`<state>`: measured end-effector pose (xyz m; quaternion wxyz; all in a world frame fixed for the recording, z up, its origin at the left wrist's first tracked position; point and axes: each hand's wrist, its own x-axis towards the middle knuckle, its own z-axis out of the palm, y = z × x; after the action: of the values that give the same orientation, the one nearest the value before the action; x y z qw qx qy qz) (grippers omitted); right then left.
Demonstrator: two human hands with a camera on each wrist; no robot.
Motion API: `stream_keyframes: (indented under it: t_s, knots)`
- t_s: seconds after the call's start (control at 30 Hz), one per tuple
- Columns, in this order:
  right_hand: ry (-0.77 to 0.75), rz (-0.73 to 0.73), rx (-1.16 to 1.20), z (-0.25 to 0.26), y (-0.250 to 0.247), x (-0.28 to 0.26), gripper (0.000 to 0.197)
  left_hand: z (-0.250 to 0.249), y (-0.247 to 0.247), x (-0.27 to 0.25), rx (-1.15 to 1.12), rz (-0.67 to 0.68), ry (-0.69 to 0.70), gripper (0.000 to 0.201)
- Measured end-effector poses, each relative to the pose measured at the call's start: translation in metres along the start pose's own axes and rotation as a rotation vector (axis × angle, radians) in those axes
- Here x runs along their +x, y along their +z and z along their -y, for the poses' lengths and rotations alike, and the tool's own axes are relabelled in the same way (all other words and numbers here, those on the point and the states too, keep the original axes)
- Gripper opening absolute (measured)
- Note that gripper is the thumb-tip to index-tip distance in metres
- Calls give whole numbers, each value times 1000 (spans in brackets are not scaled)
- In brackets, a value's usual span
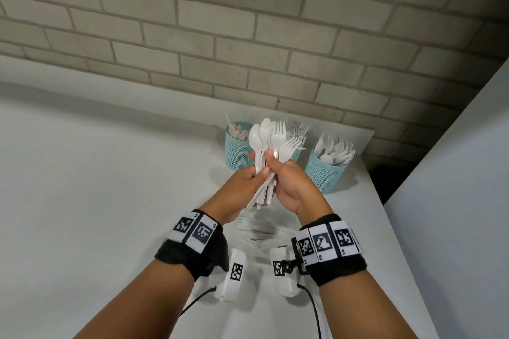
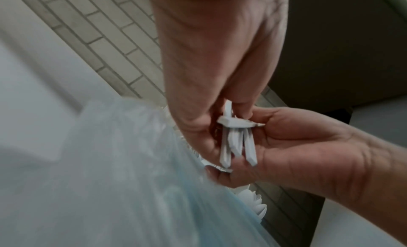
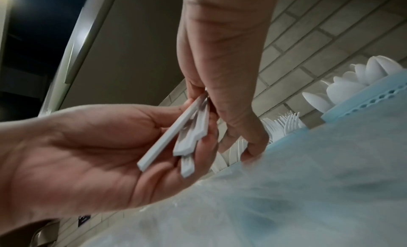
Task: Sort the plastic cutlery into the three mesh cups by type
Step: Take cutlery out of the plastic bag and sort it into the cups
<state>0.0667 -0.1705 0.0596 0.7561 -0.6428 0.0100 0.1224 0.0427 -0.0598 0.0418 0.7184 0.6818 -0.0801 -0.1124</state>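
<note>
- Brick wall: pale grey blocks with rough faces and recessed mortar lines, rising behind the table.
- Table: smooth, matte white top with a straight far edge.
- Three mesh cups: light blue cylinders of perforated plastic at the far right of the table. The left cup holds flat knife-like pieces, the middle cup, mostly hidden behind the hands, holds forks, and the right cup holds rounded spoons.
- Left hand: fingers and thumb curled round the handles of the bundle, raised in front of the cups.
- Right hand: fingers wrapped round the same handles from the other side, thumb pressed on top.
- Bundle of cutlery: glossy white plastic, two oval spoon bowls and several tined forks fanning upward, flat narrow handles poking out below the palms.
- Loose forks: blurred white pieces lying on the table beneath the wrists.
</note>
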Motion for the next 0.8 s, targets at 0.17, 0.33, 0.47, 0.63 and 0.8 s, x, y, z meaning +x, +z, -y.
stream_keyframes:
  t_s: [0.17,0.33,0.47,0.63,0.8]
  knots:
    - [52,-41,22,-4,2,4,38,3,5,-2,-134,22,-41,28]
    - [71,-50,8,-8,4,4,38,4,7,-3,-199,13,-54,25]
    - [35,-13,-11,-11,3,3,28,4,5,-3,-205,-10,-71,21]
    - [22,-50,-43,-10,4,2,31,3,4,-3,-177,-33,-74,21]
    - [26,-127,-53,-3,5,6,32,-1,3,-3,-60,-81,-92,20]
